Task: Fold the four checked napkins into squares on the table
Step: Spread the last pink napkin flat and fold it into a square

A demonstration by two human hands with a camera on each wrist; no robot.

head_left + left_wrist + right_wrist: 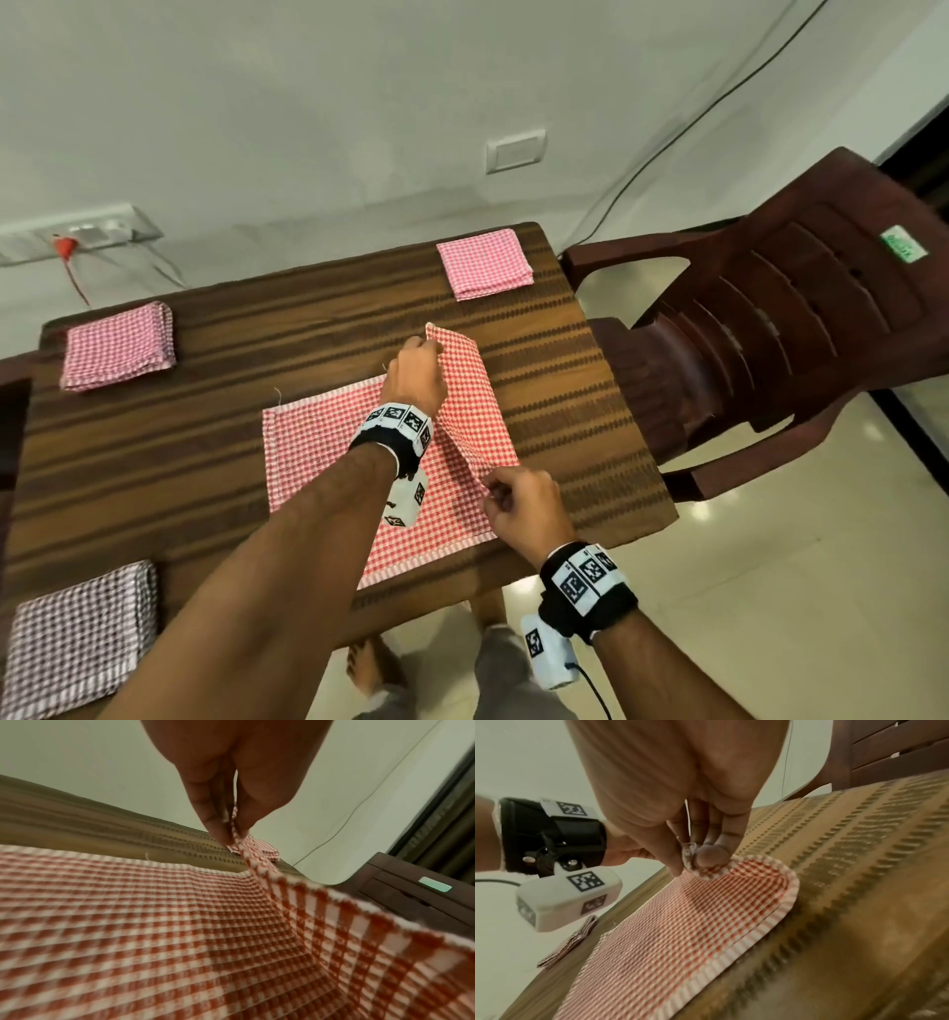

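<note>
A red-and-white checked napkin [328, 457] lies spread in the middle of the wooden table [205, 452], its right side lifted and curling leftward. My left hand [417, 374] pinches the far right corner; in the left wrist view the cloth [154, 923] hangs from thumb and fingers [218, 825]. My right hand [518, 501] pinches the near right corner [693, 860] a little above the table. Three folded napkins lie on the table: pink at far right [485, 263], pink at far left [119, 345], brownish at near left [77, 637].
A dark brown plastic chair [770, 318] stands against the table's right edge. A wall with a socket strip [77, 236], a switch plate [516, 150] and a hanging cable is behind the table. Tiled floor lies to the right. My feet show under the near edge.
</note>
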